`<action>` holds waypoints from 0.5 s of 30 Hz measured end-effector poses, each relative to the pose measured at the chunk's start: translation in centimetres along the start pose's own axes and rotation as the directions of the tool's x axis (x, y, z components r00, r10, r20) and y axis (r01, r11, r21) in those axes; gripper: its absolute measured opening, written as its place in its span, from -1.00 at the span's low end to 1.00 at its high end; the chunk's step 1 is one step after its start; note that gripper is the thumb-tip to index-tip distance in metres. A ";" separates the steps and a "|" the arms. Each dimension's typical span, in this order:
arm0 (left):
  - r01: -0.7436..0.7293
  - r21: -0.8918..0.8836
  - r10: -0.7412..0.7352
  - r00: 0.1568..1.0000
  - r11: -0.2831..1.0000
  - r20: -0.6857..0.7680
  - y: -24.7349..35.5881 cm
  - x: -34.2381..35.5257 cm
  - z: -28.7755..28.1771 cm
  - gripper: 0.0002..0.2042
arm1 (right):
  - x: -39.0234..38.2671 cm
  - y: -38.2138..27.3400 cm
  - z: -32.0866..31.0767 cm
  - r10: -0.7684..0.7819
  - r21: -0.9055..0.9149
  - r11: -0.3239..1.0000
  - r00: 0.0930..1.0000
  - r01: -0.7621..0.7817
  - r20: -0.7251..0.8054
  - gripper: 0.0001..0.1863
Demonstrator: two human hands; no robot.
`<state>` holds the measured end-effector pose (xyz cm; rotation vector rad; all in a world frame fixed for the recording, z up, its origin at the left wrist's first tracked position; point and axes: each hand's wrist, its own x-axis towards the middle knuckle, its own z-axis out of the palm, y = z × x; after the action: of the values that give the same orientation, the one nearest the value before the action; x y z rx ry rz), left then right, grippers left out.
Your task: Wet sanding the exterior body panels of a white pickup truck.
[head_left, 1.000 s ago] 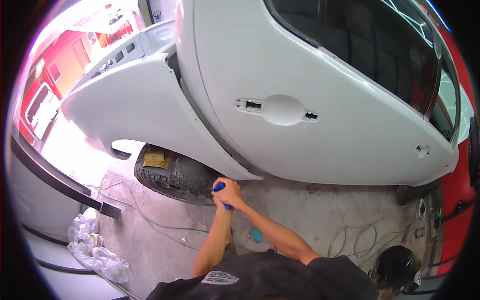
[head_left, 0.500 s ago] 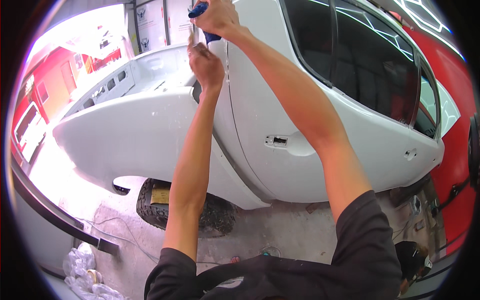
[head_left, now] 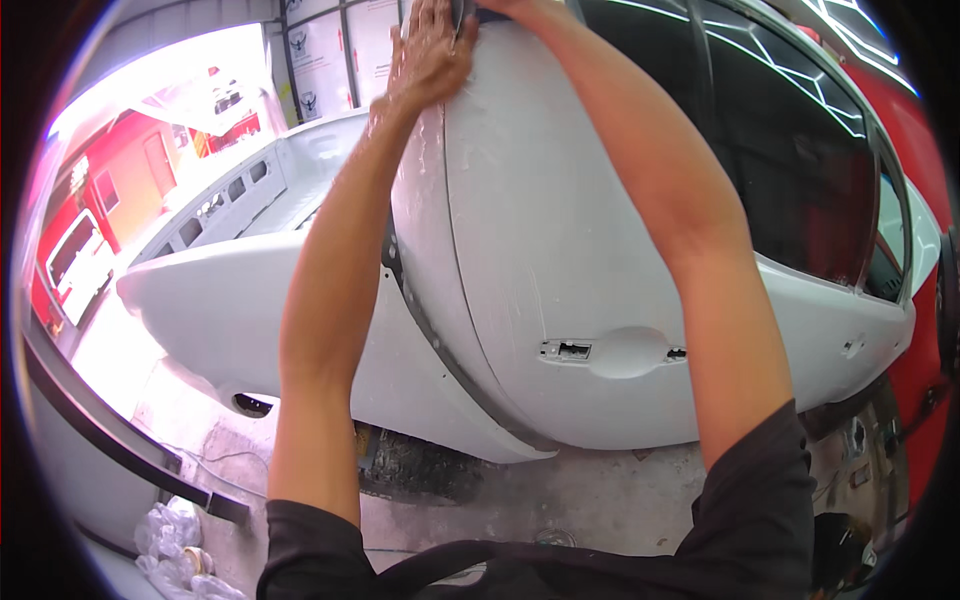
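My left hand [head_left: 432, 58] lies against the wet white rear pillar of a pickup truck cab at the top of the view, its fingers stretched out and its skin wet. To its right, my right hand [head_left: 508, 8] is mostly cut off by the upper edge, so its fingers do not show. A small dark blue patch [head_left: 489, 15] appears beside that hand; its kind is hard to make out. Below my arms spreads the white rear door [head_left: 560, 240], with water streaks near its back seam and a bare handle opening [head_left: 570, 350].
The white truck bed side [head_left: 220, 300] extends left, above a tire [head_left: 420, 475]. Dark side windows [head_left: 780, 170] are at right. A metal bar [head_left: 110, 430] and crumpled clear plastic [head_left: 170, 535] are at lower left. A dark-haired head [head_left: 840, 550] shows at lower right.
Both hands have moved up toward the top edge. My left hand has gone from curled fingers to flat on the pillar. The blue thing in my right hand is now mostly out of view.
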<state>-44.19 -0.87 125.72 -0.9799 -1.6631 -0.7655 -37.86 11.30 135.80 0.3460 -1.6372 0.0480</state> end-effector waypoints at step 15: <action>-0.152 0.256 0.067 0.948 0.955 0.312 -7.7 4.3 -6.0 -0.48 | -10.2 -0.2 -6.9 -0.122 0.087 0.987 0.987 0.132 -0.105 -0.65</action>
<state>-49.04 -8.57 131.38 -1.0139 -1.8974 -0.3037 -30.56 14.75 126.52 0.5118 -1.5148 0.0450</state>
